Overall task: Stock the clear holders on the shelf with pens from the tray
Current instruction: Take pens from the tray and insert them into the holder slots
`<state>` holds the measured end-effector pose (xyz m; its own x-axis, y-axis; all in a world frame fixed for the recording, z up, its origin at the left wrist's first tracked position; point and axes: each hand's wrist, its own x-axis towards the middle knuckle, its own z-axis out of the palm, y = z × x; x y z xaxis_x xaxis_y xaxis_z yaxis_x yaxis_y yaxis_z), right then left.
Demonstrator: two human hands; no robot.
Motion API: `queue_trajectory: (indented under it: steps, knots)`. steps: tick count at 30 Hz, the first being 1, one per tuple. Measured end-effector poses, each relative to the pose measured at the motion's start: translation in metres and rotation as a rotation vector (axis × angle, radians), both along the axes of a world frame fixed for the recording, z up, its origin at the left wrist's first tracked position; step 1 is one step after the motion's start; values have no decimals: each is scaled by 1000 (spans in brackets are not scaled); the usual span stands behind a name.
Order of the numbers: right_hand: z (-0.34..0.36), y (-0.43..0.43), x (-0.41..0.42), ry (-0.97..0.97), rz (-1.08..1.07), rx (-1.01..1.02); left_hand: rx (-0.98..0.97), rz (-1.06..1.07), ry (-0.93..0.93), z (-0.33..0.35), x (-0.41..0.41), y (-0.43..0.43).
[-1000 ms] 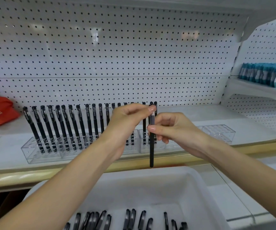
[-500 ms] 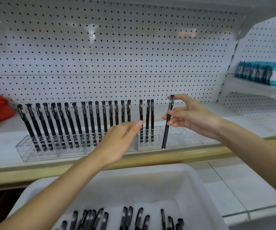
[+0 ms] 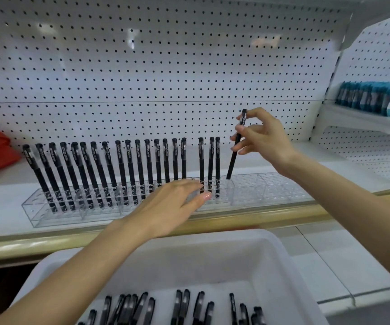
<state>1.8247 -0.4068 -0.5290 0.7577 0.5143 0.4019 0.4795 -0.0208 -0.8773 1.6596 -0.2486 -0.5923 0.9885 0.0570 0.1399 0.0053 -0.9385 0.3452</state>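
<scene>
Right hand [image 3: 263, 138]: thumb and fingertips pinch the pen [image 3: 235, 148] on its upper half; the other fingers are fanned loose.
Pen: tilted, cap up, with its tip at a free slot of the right holder [image 3: 271, 190], just beside three standing pens [image 3: 210, 160].
Left hand [image 3: 170, 207]: fingers straight and holding nothing, in front of the right holder. I cannot tell whether it touches it.
Stock: the left holder [image 3: 55, 216] carries a full row; spare pens [image 3: 184, 303] lie in the tray [image 3: 280, 245].
Handling: light, stiff and probably smooth. A pinch high on the barrel leaves the tip free to find the slot.
</scene>
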Motion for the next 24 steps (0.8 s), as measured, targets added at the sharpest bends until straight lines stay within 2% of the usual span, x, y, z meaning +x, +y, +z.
queue_trajectory:
  steps: [13,16,21,24]
  knots:
    - [-1,0,10,23,-30,9,-31,-14,14,-2,-2,3]
    - [-4,2,8,27,20,-92,-33,-15,6,-3,-2,3]
    - [-12,4,9,-6,63,-371,-57,-11,-13,-5,-1,3]
    - [-18,4,11,1,44,-396,-64,-17,-23,-7,-1,3]
